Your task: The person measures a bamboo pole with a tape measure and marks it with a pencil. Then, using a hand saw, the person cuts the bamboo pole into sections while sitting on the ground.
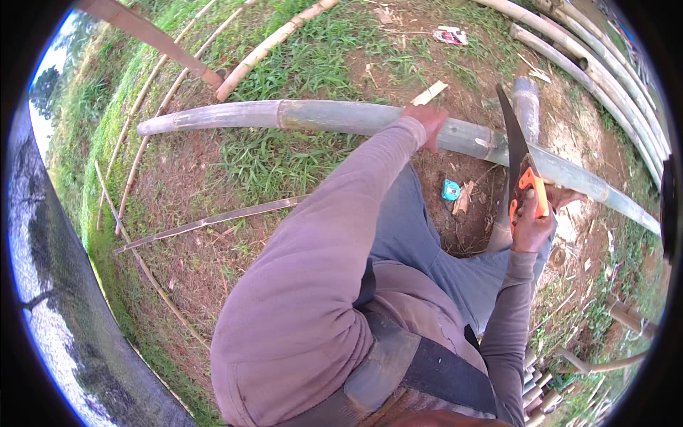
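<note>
A long, thick bamboo pole point(341, 117) stretches across in front of me from left to right. Over its top wraps my left hand point(427, 127), closed on the pole near its middle. My right hand point(532, 226) grips the orange handle of a hand saw point(514, 132). The saw's dark blade points away from me and lies across the pole, to the right of my left hand; whether its teeth sit in a cut I cannot tell. Beyond the pole, a short upright-looking bamboo piece point(526, 107) meets it near the blade.
A turquoise tape measure point(450, 190) lies on the soil between my legs and the pole. Several long bamboo poles point(605, 67) are stacked at the far right. Thin bamboo strips point(213, 220) lie on the left, and cut pieces point(537, 391) at the lower right. A red-and-white packet point(450, 35) lies far off.
</note>
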Action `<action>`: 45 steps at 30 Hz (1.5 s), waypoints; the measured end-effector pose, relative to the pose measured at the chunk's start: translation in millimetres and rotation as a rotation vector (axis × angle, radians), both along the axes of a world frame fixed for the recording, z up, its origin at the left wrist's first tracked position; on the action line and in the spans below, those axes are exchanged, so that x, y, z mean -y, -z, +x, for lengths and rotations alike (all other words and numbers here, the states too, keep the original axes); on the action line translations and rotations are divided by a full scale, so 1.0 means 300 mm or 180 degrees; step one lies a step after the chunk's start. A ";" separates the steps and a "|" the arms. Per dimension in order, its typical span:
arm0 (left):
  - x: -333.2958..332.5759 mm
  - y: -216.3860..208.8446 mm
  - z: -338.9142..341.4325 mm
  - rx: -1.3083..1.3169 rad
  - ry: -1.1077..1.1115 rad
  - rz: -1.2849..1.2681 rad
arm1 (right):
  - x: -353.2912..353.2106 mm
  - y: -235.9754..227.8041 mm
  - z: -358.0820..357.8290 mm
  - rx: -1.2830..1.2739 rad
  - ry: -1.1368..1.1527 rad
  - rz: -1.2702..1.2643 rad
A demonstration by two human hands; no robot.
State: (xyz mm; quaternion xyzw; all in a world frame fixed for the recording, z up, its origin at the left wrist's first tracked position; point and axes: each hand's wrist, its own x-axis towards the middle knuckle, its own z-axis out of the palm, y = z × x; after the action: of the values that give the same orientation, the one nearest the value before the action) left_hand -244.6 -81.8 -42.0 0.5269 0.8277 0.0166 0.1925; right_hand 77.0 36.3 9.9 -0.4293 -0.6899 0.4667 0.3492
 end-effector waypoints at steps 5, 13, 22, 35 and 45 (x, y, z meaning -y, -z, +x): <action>0.096 -0.019 -0.021 -0.0173 -0.0307 -0.0123 | 0.345 -0.030 0.351 -0.0145 -0.0038 -0.0130; -0.041 -0.011 0.029 -0.0333 -0.0142 -0.0221 | -0.074 0.006 -0.193 0.0222 0.0302 0.0701; 0.033 0.026 -0.010 -0.0350 -0.0185 -0.0042 | 0.412 0.001 0.384 -0.0211 0.0144 -0.0032; 0.036 0.011 -0.009 -0.0242 -0.0232 -0.0199 | 0.309 0.016 0.297 0.0088 0.0096 0.0075; -0.025 -0.008 -0.016 -0.0228 -0.0178 -0.0147 | -0.082 0.002 -0.201 0.0200 0.0057 0.0435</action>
State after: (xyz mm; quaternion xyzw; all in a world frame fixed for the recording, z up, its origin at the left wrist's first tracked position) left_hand -249.5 -74.3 -39.7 0.4993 0.8486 -0.0160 0.1744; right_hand 16.9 60.8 9.5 -0.4251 -0.7268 0.4017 0.3600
